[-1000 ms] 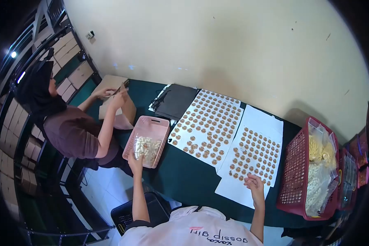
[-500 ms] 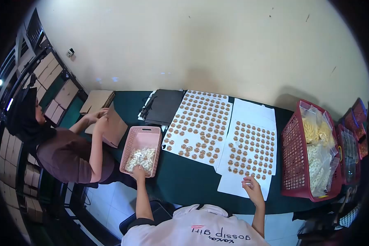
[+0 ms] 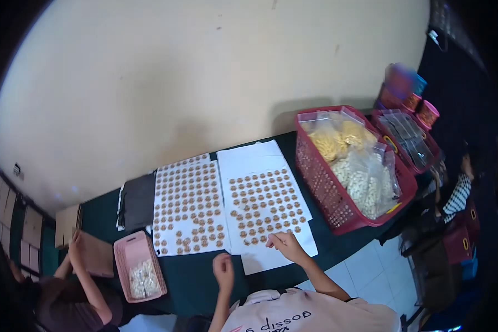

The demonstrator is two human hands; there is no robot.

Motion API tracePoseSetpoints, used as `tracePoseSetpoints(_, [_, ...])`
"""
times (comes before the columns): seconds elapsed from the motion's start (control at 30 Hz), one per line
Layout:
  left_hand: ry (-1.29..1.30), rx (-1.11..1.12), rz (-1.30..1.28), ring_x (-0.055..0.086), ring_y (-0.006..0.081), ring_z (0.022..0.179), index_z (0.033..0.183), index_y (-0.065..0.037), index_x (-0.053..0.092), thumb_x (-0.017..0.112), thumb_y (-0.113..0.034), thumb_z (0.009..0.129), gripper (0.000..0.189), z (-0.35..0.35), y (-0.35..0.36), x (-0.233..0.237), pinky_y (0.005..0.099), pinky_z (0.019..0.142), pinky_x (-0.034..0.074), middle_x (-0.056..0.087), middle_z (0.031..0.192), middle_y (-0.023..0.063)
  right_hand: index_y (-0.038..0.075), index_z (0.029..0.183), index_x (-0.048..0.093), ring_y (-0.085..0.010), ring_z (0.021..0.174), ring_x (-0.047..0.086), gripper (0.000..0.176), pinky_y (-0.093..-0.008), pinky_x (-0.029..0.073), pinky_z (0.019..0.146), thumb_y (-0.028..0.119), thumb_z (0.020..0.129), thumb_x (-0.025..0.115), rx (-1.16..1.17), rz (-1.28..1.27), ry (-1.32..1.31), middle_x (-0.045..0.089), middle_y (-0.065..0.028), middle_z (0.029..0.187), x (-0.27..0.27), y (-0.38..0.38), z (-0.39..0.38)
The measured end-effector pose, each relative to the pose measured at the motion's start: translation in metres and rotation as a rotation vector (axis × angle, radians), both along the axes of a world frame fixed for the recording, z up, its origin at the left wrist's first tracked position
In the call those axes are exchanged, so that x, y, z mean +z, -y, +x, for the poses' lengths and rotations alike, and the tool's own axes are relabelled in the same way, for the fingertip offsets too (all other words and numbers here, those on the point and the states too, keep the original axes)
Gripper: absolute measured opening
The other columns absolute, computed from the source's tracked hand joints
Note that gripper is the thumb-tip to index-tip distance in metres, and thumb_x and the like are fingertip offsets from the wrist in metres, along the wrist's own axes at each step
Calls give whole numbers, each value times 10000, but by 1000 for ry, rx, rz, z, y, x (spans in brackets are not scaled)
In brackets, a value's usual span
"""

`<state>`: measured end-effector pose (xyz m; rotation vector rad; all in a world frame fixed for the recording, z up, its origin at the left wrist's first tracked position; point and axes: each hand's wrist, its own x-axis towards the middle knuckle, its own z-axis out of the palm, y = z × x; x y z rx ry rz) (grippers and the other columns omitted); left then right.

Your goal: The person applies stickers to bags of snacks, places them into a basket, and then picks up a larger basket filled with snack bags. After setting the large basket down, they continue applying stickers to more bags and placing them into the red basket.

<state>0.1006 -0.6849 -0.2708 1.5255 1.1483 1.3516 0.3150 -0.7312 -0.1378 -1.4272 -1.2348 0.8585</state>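
My left hand (image 3: 223,272) is over the dark green table, just below the sheets, with its fingers curled in; what it holds, if anything, is hidden. My right hand (image 3: 289,247) is at the lower part of the right white sheet (image 3: 254,157), thumb and fingers pinched together close to the lowest row of round brown stickers (image 3: 260,213). Beside it lies the left sheet (image 3: 221,177), carrying more rows of these stickers. To the left, a pink basket (image 3: 118,260) contains small white packets (image 3: 144,281).
A black folder (image 3: 138,202) lies left of the sheets. Right of them stands a large red basket (image 3: 326,202) filled with bags of yellow and white pieces. Another person (image 3: 83,299) handles a cardboard box (image 3: 94,257) at the left. More baskets and someone's checked sleeve (image 3: 458,196) show at right.
My left hand has come out of the pink basket and moved right, to the front of the sheets. My right hand stays near the right sheet. The view has swung right.
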Motion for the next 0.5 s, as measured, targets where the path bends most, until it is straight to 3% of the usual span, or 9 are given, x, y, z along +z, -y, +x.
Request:
tracePoseSetpoints(0.07, [-51, -229, -32, 557, 213, 834, 891, -11, 564, 528, 8, 776, 122, 35, 14, 22, 281, 725, 457, 541, 946, 115, -13, 715, 614, -87, 564, 486, 246, -239, 400, 531, 171, 852, 526, 8, -63, 15, 594, -52, 645, 9, 4, 12])
tracePoseSetpoints(0.1, [-95, -339, -9, 565, 214, 839, 893, -12, 565, 528, 9, 777, 123, 46, 18, 37, 290, 728, 459, 551, 941, 118, -12, 814, 605, -102, 638, 537, 161, -240, 438, 580, 136, 834, 546, 43, -85, 67, 607, -67, 743, -11, 5, 24])
tracePoseSetpoints(0.17, [-178, -512, 36, 590, 206, 817, 879, -6, 575, 525, 15, 777, 116, 62, 19, 50, 302, 714, 463, 588, 889, 119, -9, 865, 588, -112, 685, 553, 133, -246, 451, 610, 112, 821, 557, 8, -3, 78, 601, -75, 805, -1, 17, 30])
tracePoseSetpoints(0.23, [-219, -491, 37, 596, 208, 799, 873, -6, 581, 524, 18, 774, 116, 71, 16, 55, 301, 708, 462, 597, 863, 118, -4, 951, 538, -135, 786, 572, 184, -261, 473, 674, 57, 784, 587, -52, 1, 50, 568, -84, 945, 8, 33, 35])
tracePoseSetpoints(0.27, [-250, -457, 31, 602, 209, 781, 867, -6, 587, 524, 21, 772, 117, 76, 14, 55, 301, 702, 462, 605, 837, 117, 1, 970, 539, -133, 756, 579, 205, -248, 463, 667, 38, 774, 589, -70, 81, 39, 574, -84, 955, 3, 39, 41])
tracePoseSetpoints(0.4, [-87, -348, -88, 605, 153, 755, 876, 15, 588, 498, -3, 817, 109, 93, 3, 48, 270, 691, 465, 621, 823, 95, -11, 854, 558, -118, 723, 571, 86, -244, 454, 653, 66, 814, 559, -145, 35, 24, 597, -78, 817, -10, 75, 85])
tracePoseSetpoints(0.5, [-74, -368, -66, 601, 142, 764, 883, 29, 570, 485, -30, 845, 110, 112, -2, 49, 256, 694, 471, 613, 831, 90, -16, 762, 559, -99, 676, 561, 127, -235, 445, 630, 89, 833, 549, -248, 62, -35, 597, -65, 715, 15, 102, 116])
